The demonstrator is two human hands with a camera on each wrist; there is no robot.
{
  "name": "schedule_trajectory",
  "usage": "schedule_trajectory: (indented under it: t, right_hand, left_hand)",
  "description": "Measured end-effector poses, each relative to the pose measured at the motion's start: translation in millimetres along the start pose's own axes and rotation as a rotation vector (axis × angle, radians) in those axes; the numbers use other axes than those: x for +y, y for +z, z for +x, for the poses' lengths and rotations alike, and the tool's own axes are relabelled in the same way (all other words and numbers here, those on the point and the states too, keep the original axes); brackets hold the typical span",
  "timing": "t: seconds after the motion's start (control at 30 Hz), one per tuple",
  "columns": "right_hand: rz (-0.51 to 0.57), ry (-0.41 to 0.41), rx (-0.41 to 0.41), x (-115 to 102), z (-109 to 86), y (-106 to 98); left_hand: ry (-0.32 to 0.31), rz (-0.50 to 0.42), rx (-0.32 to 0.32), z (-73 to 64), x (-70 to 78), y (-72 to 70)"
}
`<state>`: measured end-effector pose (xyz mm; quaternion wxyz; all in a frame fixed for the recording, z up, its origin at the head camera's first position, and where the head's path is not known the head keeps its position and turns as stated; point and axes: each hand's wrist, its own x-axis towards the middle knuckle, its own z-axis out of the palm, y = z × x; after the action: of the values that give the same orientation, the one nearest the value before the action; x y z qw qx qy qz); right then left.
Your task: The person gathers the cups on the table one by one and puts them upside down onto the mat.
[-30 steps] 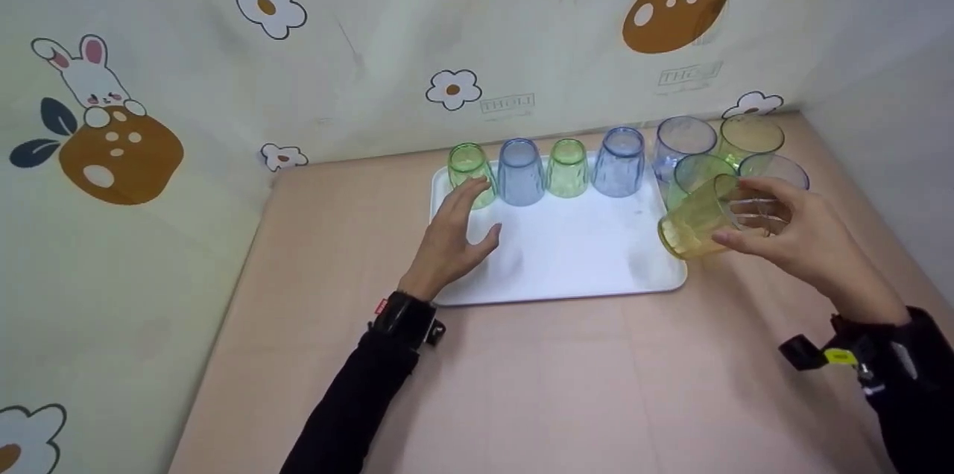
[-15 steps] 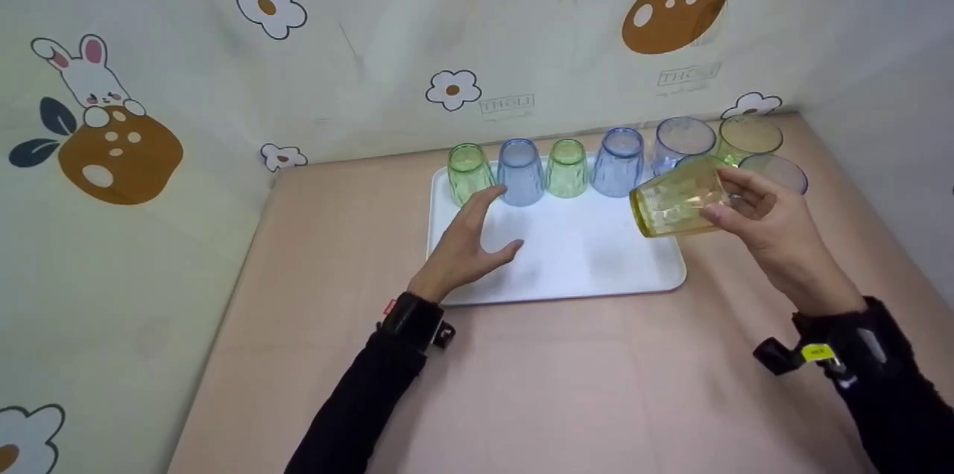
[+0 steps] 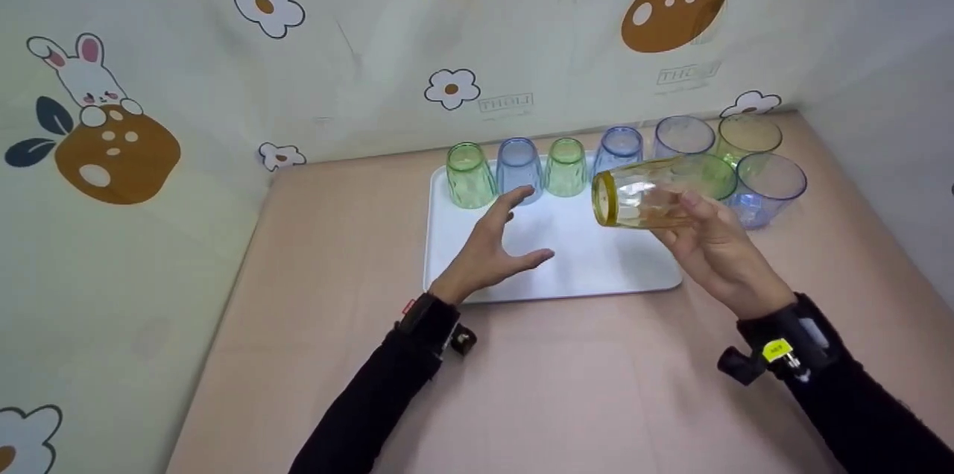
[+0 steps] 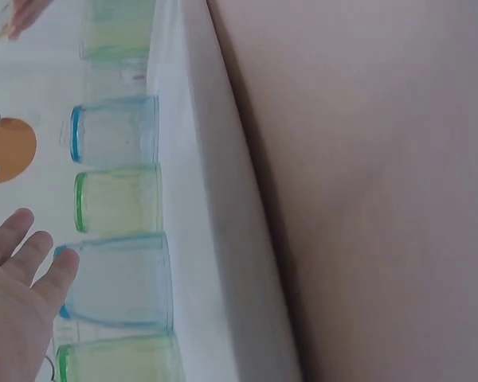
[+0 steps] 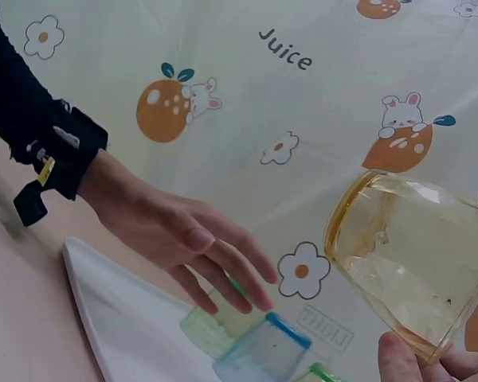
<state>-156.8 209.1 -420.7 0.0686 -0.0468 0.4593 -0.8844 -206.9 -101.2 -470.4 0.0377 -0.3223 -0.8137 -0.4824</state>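
My right hand [image 3: 727,261] grips a yellow glass [image 3: 645,194] near its mouth, held sideways above the right part of a white tray [image 3: 566,273]. The glass's thick base points left, as the right wrist view also shows with the yellow glass [image 5: 414,255] close up. Over the tray's left half my left hand [image 3: 488,250] hangs with fingers spread and thumb apart, holding nothing. Behind it, upside-down glasses line the tray's back edge: a green glass [image 3: 469,176], a blue glass [image 3: 518,161], a smaller green glass [image 3: 566,167] and another blue glass [image 3: 620,146], partly covered by the yellow one.
Right of the tray, several glasses stand mouth up on the table [image 3: 566,384]: a blue glass [image 3: 760,194] in front, a yellow-green glass [image 3: 749,138] and a blue glass [image 3: 682,135] behind, and a green one partly hidden. A patterned wall covering [image 3: 358,86] rises behind the table.
My right hand has carried the yellow glass left from beside the upright glasses to over the tray, tipping it to nearly level. My left hand has drifted right, its fingers still spread.
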Motion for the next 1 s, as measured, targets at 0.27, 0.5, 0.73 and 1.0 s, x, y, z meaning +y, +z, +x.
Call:
schedule_trajectory:
  t: [0.27,0.5,0.73,1.0]
  right_hand:
    - [0.186,-0.065,0.037,26.1,3.7,14.1]
    - [0.231,-0.082,0.041,39.1,8.2,28.6]
    - [0.243,-0.081,0.025,52.3,11.9,41.5]
    - [0.335,-0.049,-0.026,64.6,11.7,53.7]
  left_hand:
    - [-0.012,-0.347,0.077,3.9,10.4,13.1]
    - [-0.035,-0.582,0.131,12.0,23.1,23.1]
    - [-0.078,-0.753,0.166,17.2,38.5,33.2]
    - [-0.152,-0.900,0.250,21.0,53.2,44.2]
